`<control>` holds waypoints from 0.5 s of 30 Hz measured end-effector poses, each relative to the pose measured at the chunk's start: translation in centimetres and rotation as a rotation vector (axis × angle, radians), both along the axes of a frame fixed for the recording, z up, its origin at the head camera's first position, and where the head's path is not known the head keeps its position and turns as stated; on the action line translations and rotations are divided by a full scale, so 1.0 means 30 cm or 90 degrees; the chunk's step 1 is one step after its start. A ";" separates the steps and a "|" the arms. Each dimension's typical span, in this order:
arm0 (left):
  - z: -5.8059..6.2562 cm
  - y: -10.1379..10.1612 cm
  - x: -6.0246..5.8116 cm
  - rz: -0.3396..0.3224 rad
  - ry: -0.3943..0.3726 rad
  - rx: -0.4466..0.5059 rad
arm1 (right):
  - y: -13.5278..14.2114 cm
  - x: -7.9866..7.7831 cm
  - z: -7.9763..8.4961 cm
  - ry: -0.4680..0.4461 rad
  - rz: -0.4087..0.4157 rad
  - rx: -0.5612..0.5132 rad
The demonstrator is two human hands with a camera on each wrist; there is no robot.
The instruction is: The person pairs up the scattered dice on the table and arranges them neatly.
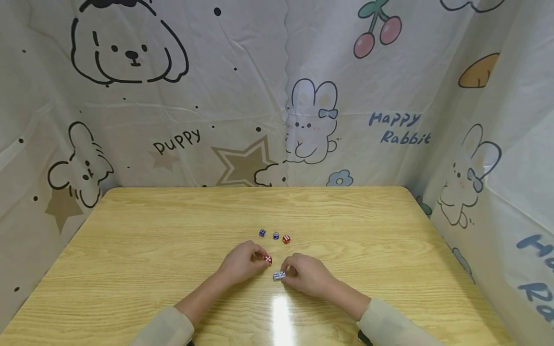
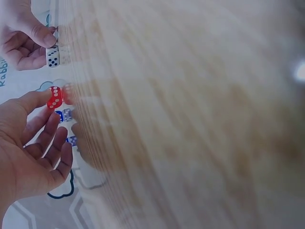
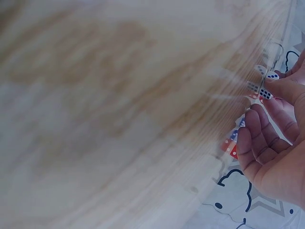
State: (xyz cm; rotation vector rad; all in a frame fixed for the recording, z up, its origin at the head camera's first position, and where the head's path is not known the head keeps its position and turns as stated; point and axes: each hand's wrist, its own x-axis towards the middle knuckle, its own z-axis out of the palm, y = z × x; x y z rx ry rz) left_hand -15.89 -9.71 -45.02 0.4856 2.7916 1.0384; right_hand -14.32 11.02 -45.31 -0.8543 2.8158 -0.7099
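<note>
In the head view my left hand (image 1: 244, 262) pinches a red die (image 1: 268, 260) between thumb and forefinger; white pips show on it. The left wrist view has the same red die (image 2: 55, 98) at the fingertips, its other fingers loosely bent. My right hand (image 1: 308, 275) pinches a white die (image 1: 283, 274) with dark pips. Directly left of that one sits a second white die (image 1: 276, 276), side by side with it. Both hands are low over the wooden table (image 1: 173, 216), the red die slightly farther back than the white pair.
Beyond the hands, two blue dice, one on the left (image 1: 262, 233) and one in the middle (image 1: 276, 236), stand in a loose row with another red die (image 1: 286, 239). A printed curtain (image 1: 242, 96) hangs behind the table and along both sides.
</note>
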 end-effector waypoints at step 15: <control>-0.016 -0.001 -0.012 -0.010 0.000 -0.030 | 0.005 -0.001 0.000 -0.005 -0.001 0.011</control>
